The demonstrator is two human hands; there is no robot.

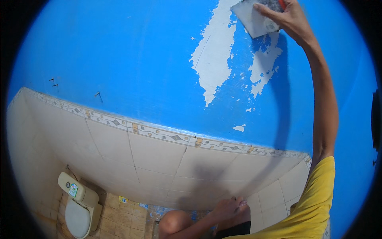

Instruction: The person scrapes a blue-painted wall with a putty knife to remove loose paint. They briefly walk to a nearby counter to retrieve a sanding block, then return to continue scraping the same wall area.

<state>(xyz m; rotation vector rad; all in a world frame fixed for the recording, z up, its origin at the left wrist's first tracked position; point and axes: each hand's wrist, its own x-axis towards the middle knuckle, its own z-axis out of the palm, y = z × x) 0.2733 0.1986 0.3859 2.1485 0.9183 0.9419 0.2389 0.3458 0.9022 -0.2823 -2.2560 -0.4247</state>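
One broad scraper (254, 24), at 1 o'clock in view, in the right hand (290, 19): grip closed, thumb on blade, other fingers mostly hidden. Blade points to 9 o'clock from grip; wall contact unclear. Large bare patch (215, 55) on blue wall (131, 51) at 8, long axis 12–6; smaller patch (262, 64) at 7. Left hand (229, 208) well off at 6, curled over knee (242, 217), can't tell if empty.
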